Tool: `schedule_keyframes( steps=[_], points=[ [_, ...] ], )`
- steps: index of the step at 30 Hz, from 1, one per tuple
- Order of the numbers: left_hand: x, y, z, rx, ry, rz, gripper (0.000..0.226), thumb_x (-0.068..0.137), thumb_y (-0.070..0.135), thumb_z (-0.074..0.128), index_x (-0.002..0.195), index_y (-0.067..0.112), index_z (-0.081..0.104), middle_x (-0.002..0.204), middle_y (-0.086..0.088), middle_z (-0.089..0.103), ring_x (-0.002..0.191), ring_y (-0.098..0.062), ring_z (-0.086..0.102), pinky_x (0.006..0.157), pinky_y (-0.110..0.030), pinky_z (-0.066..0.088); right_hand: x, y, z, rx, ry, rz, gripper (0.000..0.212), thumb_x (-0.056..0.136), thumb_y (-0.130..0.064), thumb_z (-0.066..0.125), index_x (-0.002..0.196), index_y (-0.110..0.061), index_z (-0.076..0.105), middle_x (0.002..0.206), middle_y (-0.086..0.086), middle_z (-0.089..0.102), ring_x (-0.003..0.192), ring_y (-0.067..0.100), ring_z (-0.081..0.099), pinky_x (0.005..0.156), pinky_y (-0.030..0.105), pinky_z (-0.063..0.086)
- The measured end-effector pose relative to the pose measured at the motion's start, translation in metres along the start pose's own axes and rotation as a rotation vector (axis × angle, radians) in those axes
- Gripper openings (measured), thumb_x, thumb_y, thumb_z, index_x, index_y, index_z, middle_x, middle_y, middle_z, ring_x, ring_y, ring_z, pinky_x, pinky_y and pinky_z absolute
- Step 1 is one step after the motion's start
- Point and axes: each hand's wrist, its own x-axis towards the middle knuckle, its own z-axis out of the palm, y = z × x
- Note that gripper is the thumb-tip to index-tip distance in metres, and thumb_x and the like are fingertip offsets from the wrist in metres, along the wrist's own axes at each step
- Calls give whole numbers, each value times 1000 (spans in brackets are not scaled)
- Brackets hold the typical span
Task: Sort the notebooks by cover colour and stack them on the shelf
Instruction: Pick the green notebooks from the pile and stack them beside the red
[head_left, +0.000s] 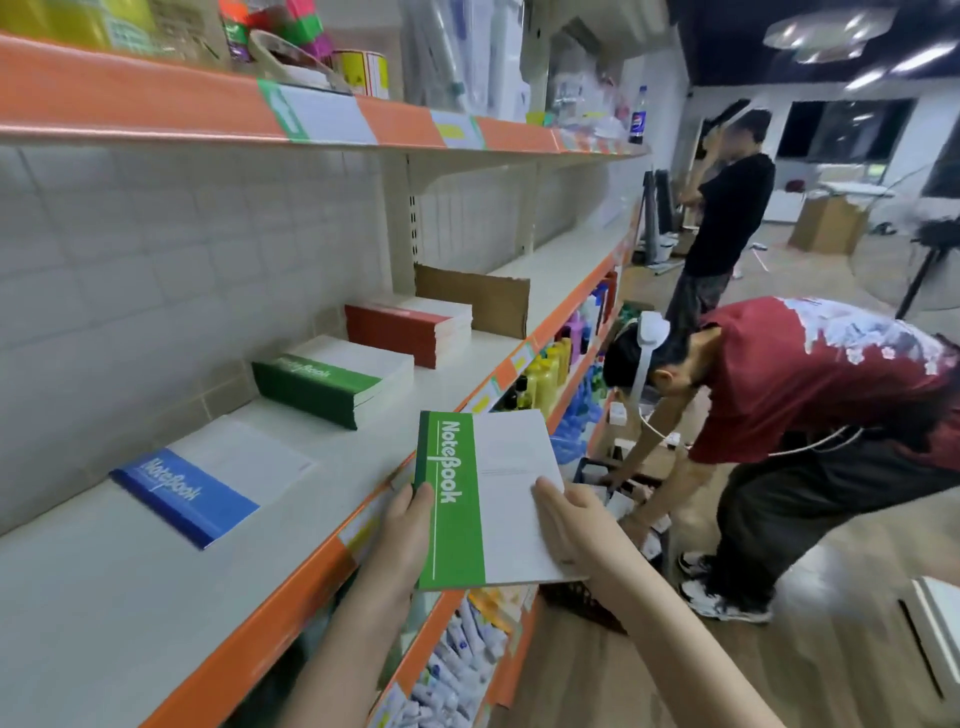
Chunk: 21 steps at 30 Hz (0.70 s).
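While both hands carry it just off the front edge of the shelf, the green-and-white paper notebook with "NoteBook" printed down its green band (483, 499) lies flat and face up, so its cover colour can be read at a glance. The left hand (410, 525) grips the green spine edge, thumb curled on top and the other fingers hidden beneath. The right hand (566, 525) rests on the white edge with fingers laid fairly straight along the cover, steadying more than clasping; whether a thumb hooks underneath cannot be told.

Just beyond the left fingers runs the pale shelf board with its orange front lip (322, 561). Nearest them on the board lies a single blue-and-white notebook (202, 488). Farther back along the shelf stands the stack of green-spined notebooks (332, 382), and beyond that the stack of red-spined notebooks (408, 330), backed by a brown cardboard divider (475, 299). Each colour has its own spot, so the held book most likely belongs on the green stack, a reach forward past the blue one.

Off to the right of the right hand, a person in a red shirt (810, 379) bends over a dark crate on the floor
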Motion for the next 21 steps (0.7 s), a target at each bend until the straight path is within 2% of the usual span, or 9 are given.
schedule_keyframes(
  steps=[2,3,7,11,14,15,17,19,21],
  points=[
    [23,10,7,-16,55,1,25,101,24,39,93,20,62,82,-1,69,71,-17,66,55,-25,50,28,-12,-2,24,-42,-2,28,98,-37,42,91,-15,58,88,0,65,77,13,61,56,21,44],
    [34,15,9,-34,77,-3,25,101,25,39,93,18,61,82,-2,69,69,-18,65,52,-24,49,42,-19,-3,31,-67,7,30,98,-39,42,96,-14,58,95,2,65,82,16,62,55,22,44],
    [71,33,16,-76,134,6,26,101,27,38,93,18,61,78,-1,70,66,-15,66,48,-21,46,90,-43,-4,-41,-117,3,28,97,-48,39,88,-23,49,89,-4,59,75,9,57,42,16,38],
    [100,50,15,-90,217,33,27,102,27,38,85,22,58,80,-2,67,68,-17,65,54,-24,49,129,-62,5,-23,-196,-66,35,96,-45,41,98,-14,55,91,4,57,77,16,56,58,24,44],
    [113,59,9,-107,292,33,27,102,29,35,92,23,60,84,0,68,68,-12,66,50,-21,48,152,-72,17,25,-280,-56,29,96,-45,42,95,-18,55,97,6,63,88,22,63,70,32,51],
    [116,60,7,-110,313,24,28,103,30,34,101,21,60,93,-1,69,76,-12,67,55,-23,51,159,-77,22,34,-309,-66,28,96,-44,42,93,-19,54,94,4,63,85,20,62,68,31,51],
    [124,62,0,-112,369,12,31,103,32,33,114,17,59,117,-8,64,97,-21,64,76,-31,53,172,-84,33,29,-359,-104,26,97,-41,43,88,-20,53,90,1,62,80,18,60,64,28,47],
    [130,63,-6,-116,428,13,31,103,31,34,110,16,60,120,-11,63,101,-24,62,84,-33,50,186,-89,42,-8,-405,-140,24,98,-39,43,87,-20,53,92,3,62,84,19,59,68,29,45],
    [136,63,-13,-109,509,9,33,102,30,36,119,12,58,121,-8,62,107,-23,60,92,-34,46,203,-95,51,-13,-460,-157,24,98,-38,43,89,-19,55,94,3,63,87,20,60,67,25,46]
  ],
)
